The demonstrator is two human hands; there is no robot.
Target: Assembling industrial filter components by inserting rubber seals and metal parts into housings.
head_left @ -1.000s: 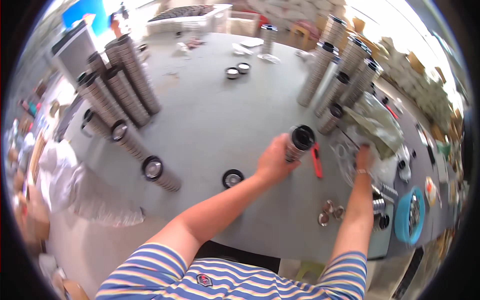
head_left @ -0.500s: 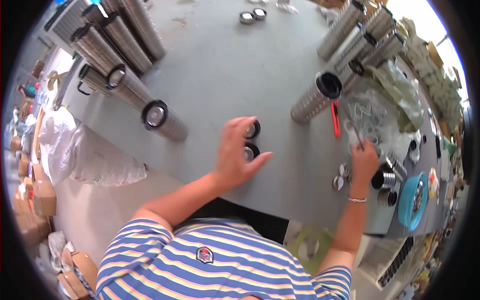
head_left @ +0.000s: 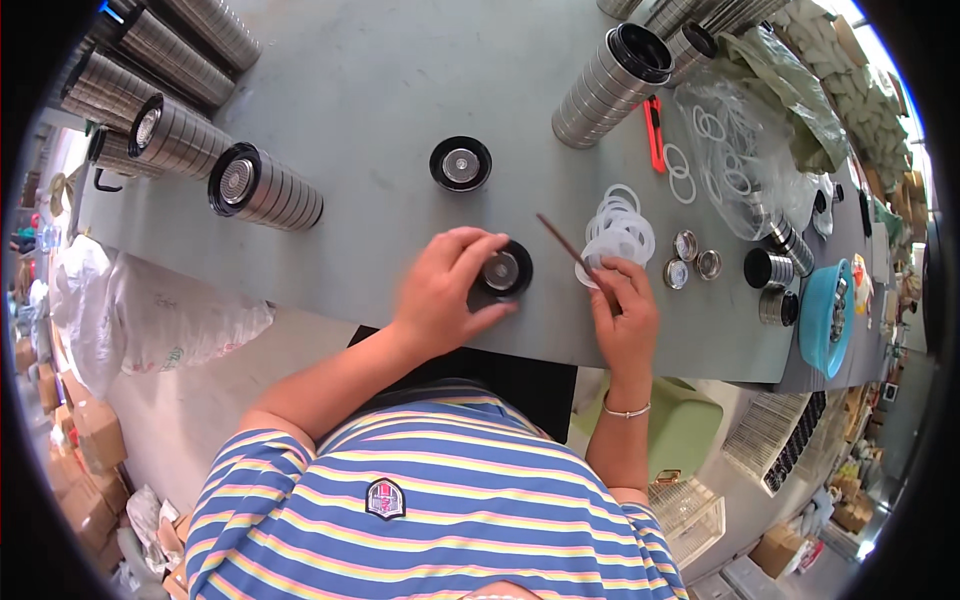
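My left hand [head_left: 440,290] has thumb and fingers spread about the left side of a black round lid [head_left: 503,270] with a metal centre. Its fingertips are at the lid's far rim. Farther back on the table lies a similar black lid [head_left: 461,164], untouched. My right hand [head_left: 627,312] pinches a thin dark stick [head_left: 562,236] that slants up toward the left. Right beside its fingertips is a loose pile of translucent white rings [head_left: 618,238]; whether the fingers touch them I cannot tell. Several small metal caps [head_left: 685,245] lie to the right.
Ribbed steel cups with black tops [head_left: 275,190] stand at left, another stack [head_left: 605,95] at back right. A red cutter [head_left: 654,135], a clear bag of rings [head_left: 735,160] and a blue basin [head_left: 822,325] are at right. A white sack [head_left: 180,300] is at left.
My right hand has come from the bag toward the middle with the stick, and a pile of rings now lies there. The two lids have moved apart. The view has shifted.
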